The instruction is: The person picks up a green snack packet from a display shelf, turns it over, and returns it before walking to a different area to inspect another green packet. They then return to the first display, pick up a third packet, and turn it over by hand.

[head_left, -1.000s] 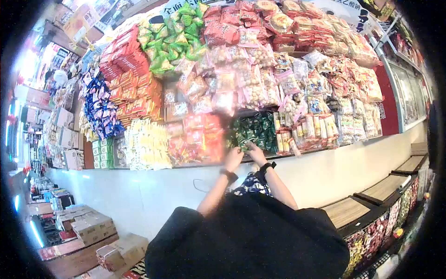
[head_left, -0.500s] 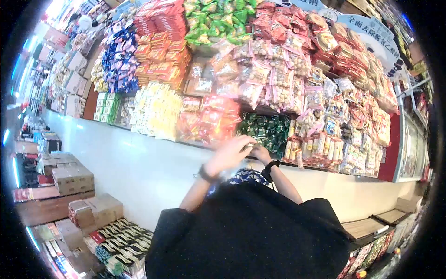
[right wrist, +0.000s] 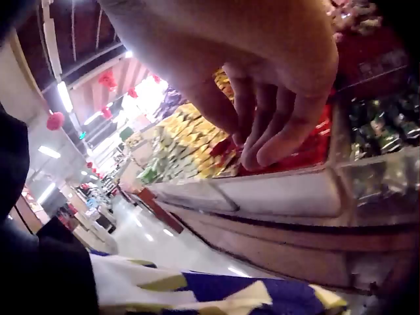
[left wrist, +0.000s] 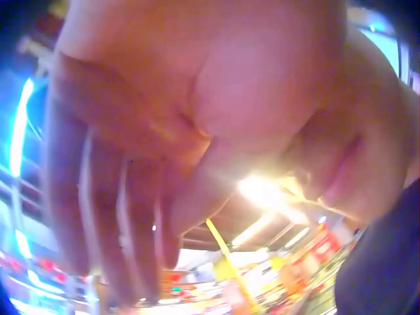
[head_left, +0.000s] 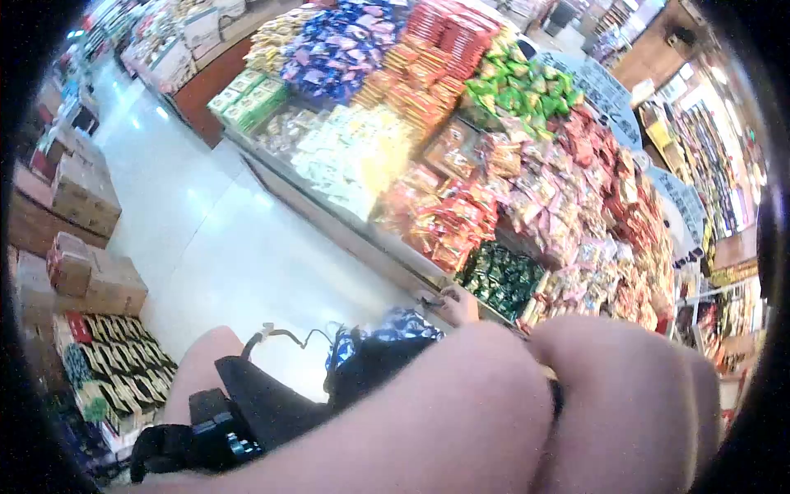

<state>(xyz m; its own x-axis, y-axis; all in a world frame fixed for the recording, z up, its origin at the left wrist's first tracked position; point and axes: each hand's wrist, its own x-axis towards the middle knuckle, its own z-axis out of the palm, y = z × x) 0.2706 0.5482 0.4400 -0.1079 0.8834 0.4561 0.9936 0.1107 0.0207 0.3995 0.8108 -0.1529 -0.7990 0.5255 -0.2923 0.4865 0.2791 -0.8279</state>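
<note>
My left hand is raised very close to the head camera, filling the lower part of that view. The left wrist view shows its long, slightly bent fingers hanging apart beside part of a face, with nothing seen in the hand. At the display's front edge is my right hand, near the dark green packets. The right wrist view has this hand with fingers loosely curled over red packets, beside yellow packets; no held item is clear.
Blue packets, bright green packets and pink-edged bags fill the display. A raised front rim borders it. Cardboard boxes stand at the left beyond the pale floor. A patterned cloth hangs below my right hand.
My left hand has risen from the display edge to the head camera. My right hand remains by the edge. The head view has turned and tilted, showing more floor at the left.
</note>
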